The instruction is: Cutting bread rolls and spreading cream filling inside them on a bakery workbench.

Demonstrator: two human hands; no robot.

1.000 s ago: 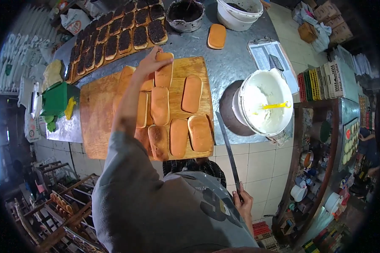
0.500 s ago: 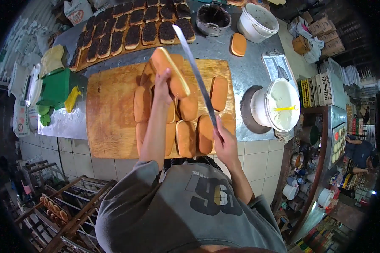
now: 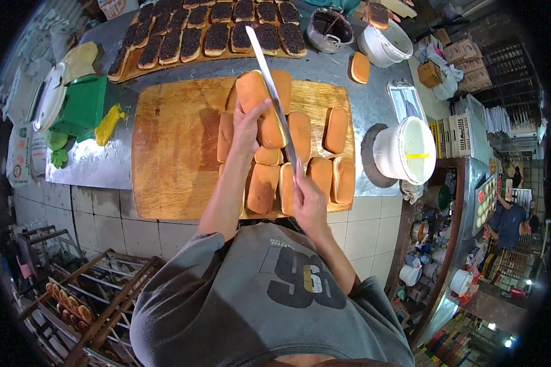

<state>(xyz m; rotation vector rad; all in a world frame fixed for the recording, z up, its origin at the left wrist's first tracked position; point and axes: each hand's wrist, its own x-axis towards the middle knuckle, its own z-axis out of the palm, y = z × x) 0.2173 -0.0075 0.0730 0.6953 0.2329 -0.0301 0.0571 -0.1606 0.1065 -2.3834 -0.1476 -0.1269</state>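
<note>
My left hand (image 3: 249, 125) grips an oblong golden bun (image 3: 260, 101), raised at a slant near the top middle of a wooden board (image 3: 165, 153). In my right hand (image 3: 309, 199) is a long, flat-bladed knife (image 3: 262, 61), angled upward, its blade along the right side edge of the bun. Several other buns (image 3: 335, 131) lie beneath and around my hands on the right half of the board. Behind it, buns with a dark crumbly topping (image 3: 215, 40) sit in rows on a second board.
Right: a white bucket of cream (image 3: 398, 150). Back: a dark-coated pot (image 3: 327, 37), another bucket (image 3: 386, 49), a lone bun (image 3: 359, 67). Left: a green container (image 3: 73, 113) and yellow cloth (image 3: 107, 125). A wooden rack (image 3: 86, 287) stands lower left; a person (image 3: 508, 220) is far right.
My left hand has lifted a bun from the board. The knife in my right hand has swung up from the board's right side to lie along that bun.
</note>
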